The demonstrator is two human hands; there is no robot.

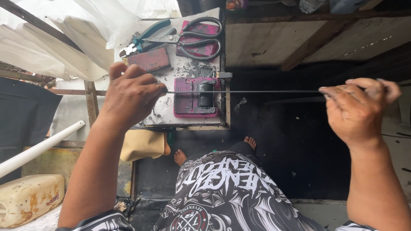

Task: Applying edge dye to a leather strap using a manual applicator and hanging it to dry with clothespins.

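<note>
A thin dark rod (248, 91) stretches level between my two hands. My left hand (130, 96) pinches its left end over a small white work table (171, 113). Out to the right, my right hand (357, 109) pinches the other end above the dark floor. The rod crosses over a magenta block with a black roller (204, 96) mounted on the table. It looks to lie just above or on the roller; I cannot tell which.
Large scissors (201, 38) lie on a magenta pad at the table's back, teal-handled pliers (143, 38) beside them and a reddish block (150, 60). White sheets (64, 42) lean at left. A white pipe (38, 147) and a yellowish jerrycan (28, 199) sit lower left. My bare feet (214, 149) stand below.
</note>
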